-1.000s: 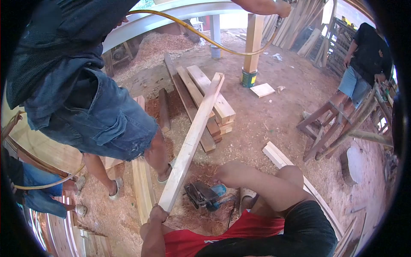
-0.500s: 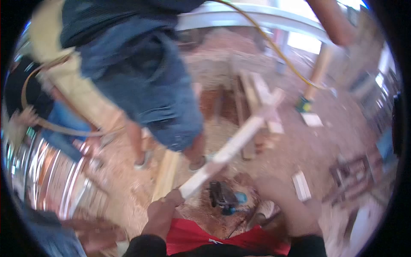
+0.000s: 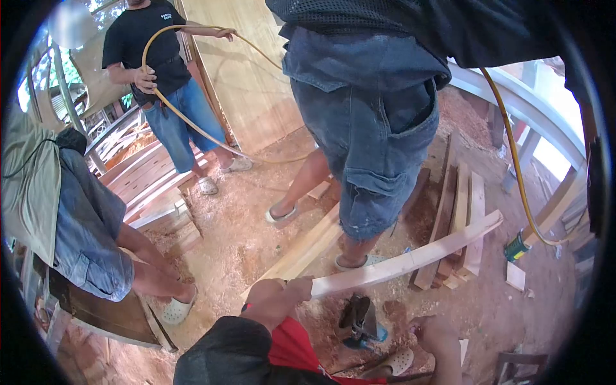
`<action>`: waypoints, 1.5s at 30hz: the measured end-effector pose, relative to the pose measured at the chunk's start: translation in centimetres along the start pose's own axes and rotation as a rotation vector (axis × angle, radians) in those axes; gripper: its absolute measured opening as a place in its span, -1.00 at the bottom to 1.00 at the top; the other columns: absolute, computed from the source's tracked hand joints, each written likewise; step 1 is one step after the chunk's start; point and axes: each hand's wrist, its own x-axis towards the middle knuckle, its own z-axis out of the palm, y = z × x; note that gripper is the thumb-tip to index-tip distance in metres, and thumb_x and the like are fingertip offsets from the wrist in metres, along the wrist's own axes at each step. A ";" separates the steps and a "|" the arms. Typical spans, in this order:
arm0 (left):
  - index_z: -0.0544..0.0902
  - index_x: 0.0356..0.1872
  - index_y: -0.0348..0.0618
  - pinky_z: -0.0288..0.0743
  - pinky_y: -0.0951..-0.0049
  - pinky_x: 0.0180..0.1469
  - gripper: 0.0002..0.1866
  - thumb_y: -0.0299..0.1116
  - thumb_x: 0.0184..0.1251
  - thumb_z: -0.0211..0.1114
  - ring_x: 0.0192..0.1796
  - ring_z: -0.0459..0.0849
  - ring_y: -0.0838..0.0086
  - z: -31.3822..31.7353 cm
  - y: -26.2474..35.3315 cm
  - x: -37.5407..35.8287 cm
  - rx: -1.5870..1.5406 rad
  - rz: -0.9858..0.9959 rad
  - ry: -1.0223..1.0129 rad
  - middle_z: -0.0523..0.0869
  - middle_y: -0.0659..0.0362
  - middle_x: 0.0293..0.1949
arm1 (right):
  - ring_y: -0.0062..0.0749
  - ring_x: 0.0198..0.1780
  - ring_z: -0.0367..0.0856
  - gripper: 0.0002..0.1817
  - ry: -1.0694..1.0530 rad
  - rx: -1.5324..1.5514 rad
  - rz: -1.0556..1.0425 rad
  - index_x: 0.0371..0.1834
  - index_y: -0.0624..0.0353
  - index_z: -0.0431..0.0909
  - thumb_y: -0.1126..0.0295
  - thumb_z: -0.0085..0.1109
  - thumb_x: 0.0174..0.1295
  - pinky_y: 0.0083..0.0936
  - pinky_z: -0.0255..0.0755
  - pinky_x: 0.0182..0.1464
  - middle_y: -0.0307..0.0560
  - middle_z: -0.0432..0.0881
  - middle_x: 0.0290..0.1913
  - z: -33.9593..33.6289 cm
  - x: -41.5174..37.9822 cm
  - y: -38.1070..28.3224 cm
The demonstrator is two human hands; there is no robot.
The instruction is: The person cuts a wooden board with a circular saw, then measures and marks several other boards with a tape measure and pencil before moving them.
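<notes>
My left hand (image 3: 282, 298) is wrapped round the near end of a long, slightly curved wooden piece (image 3: 410, 258), which reaches up and to the right over the floor. My right hand (image 3: 431, 330) is low on the right, apart from the wood. Its fingers are partly bent and nothing can be made out in them. On the floor between my hands lies a dark power tool with a blue part (image 3: 362, 321), among wood shavings.
A person in denim shorts (image 3: 366, 135) stands just ahead. Another person (image 3: 157, 70) holds a yellow hose (image 3: 183, 119); a third (image 3: 96, 218) stands at left. Boards (image 3: 459, 215) lie at right, near a green can-like object (image 3: 515, 248). A beam (image 3: 308, 247) lies ahead.
The view has swung left, showing more of the people there. The wooden piece now lies flatter across the view, still in my left hand. My right hand appears lower.
</notes>
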 end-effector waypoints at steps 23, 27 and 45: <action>0.44 0.45 -0.20 0.70 0.07 0.23 -0.24 -0.33 0.15 0.42 0.22 0.78 0.05 -0.9 0.5 -0.1 0.009 0.037 0.034 0.74 -0.11 0.23 | 0.11 -0.06 0.77 -0.73 0.072 0.002 -0.104 -0.02 -0.17 0.81 0.40 0.25 0.27 -0.05 0.63 0.02 0.10 0.81 -0.15 1.8 0.9 1.3; 0.42 0.48 -0.18 0.71 0.07 0.22 -0.21 -0.34 0.15 0.41 0.24 0.76 0.05 0.1 -0.1 0.9 0.017 -0.002 0.000 0.73 -0.11 0.25 | 0.21 -0.12 0.75 -0.80 0.100 0.028 -0.160 -0.13 -0.06 0.74 0.39 0.24 0.19 0.07 0.60 -0.05 0.20 0.76 -0.24 1.8 0.9 1.4; 0.54 0.34 -0.29 0.70 0.06 0.14 -0.21 -0.14 0.07 0.56 0.03 0.83 -0.04 0.1 -0.2 1.1 0.044 0.163 0.106 0.81 -0.23 -0.04 | 0.08 0.05 0.76 -0.68 0.000 0.005 -0.111 0.03 0.03 0.75 0.46 0.23 0.20 -0.02 0.60 0.14 0.09 0.79 -0.08 1.2 0.9 1.0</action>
